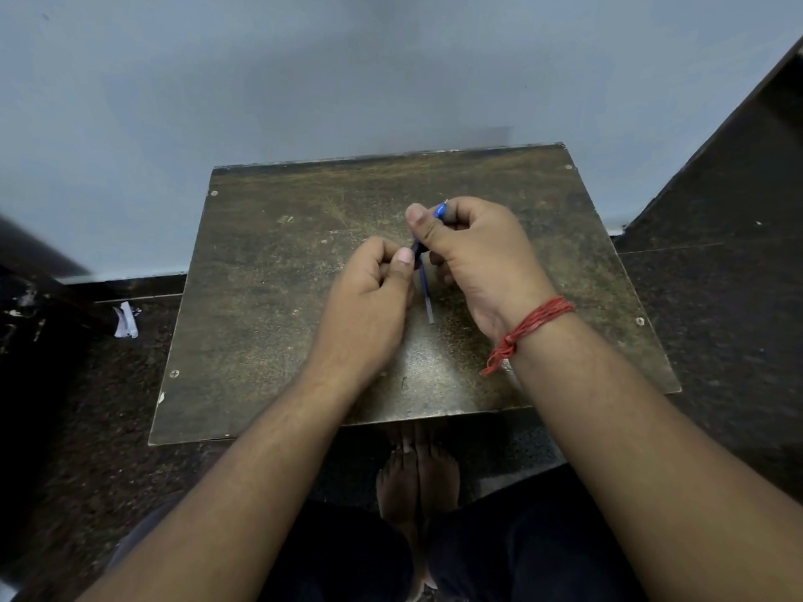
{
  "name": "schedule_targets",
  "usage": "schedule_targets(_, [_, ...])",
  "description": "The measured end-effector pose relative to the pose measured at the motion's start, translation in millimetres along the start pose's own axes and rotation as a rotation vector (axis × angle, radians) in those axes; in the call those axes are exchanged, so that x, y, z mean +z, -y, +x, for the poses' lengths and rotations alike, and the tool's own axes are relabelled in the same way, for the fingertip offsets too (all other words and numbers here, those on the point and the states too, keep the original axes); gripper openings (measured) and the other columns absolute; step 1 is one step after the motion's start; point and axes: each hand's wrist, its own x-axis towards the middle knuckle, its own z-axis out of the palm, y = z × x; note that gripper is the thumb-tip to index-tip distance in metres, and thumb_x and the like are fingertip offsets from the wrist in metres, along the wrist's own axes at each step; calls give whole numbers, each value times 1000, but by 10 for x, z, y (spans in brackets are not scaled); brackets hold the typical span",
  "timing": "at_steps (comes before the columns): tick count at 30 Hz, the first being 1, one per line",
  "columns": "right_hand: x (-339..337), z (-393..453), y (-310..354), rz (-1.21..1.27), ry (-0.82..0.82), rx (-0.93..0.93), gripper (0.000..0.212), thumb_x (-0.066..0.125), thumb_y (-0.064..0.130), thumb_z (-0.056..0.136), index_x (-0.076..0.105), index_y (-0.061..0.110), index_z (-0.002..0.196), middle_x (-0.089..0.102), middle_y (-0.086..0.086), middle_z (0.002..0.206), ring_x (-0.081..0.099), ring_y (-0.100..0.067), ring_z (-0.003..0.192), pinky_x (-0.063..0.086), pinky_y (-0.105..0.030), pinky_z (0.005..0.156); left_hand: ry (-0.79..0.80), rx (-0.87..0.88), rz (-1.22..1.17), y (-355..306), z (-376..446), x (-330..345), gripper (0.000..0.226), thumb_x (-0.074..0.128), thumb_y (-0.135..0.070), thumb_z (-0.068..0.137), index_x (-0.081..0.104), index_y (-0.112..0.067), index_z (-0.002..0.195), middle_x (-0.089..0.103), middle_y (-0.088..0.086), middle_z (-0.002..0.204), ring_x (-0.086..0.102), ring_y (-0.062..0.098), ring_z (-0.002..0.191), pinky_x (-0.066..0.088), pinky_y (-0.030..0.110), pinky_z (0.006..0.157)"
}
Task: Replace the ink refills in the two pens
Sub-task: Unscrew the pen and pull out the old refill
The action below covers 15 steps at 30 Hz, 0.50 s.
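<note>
Blue plastic shows between both hands above the middle of the desk (269,297), a little toward its far right corner. The right hand (478,262) is curled shut around the pen (439,210), whose tip end pokes out past the knuckles toward the far edge. The left hand (369,297) is also closed, thumb and forefinger pinching a dark piece at the pen's near end; whether that is a cap, a back section or the barrel's end is too small to tell. A thin refill (426,293), blue along most of its length and pale at the bottom, hangs down between the hands toward the near edge, clear of the desk as far as I can judge.

The step in hand looks like parting or joining the pen body around this refill. To do it well, the right hand should hold the barrel steady while the left turns or pulls straight along the pen's axis, not sideways, since a thin refill bends and kinks easily. Small parts, such as a spring if there is one, could drop, so working low over the desk is wise. No second pen or spare refill is visible on the desk; they may be hidden by the hands.

A red thread band (534,323) circles the right wrist.
</note>
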Motion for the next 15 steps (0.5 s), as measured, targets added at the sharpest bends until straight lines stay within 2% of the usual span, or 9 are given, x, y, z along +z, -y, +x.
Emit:
schedule_targets(2, [5,-6,0,26,-23,13,26,77,27,87,63,6,80,59,-8,68,48,-9,54,38,-20,46,-38,13,17,7,4,-9,22,47,-42,95,54,-27,79,49,-13,59,37,4,48,29,31,51])
schedule_targets(7, [-6,-7,2,63,30,11,21,74,18,89,63,13,72,61,-6,66,50,-9,54,38,-17,45,-63,44,101,22,20,-51,22,48,-41,96,53,-34,75,52,-18,58,39,1,48,31,29,52])
schedule_targets(12, [-56,15,42,120,83,-16,16,71,12,91,66,14,76,63,-4,66,52,-9,55,40,-20,48,-12,0,-42,-27,51,-65,20,49,-39,93,54,-25,79,46,-12,56,33,8,49,26,30,51])
schedule_targets(15, [-60,29,62,156,102,-24,14,70,9,91,67,12,77,61,-5,67,51,-11,55,39,-22,49,19,-16,-142,-71,45,-63,21,49,-33,97,53,-15,86,43,-12,54,30,7,46,24,24,47])
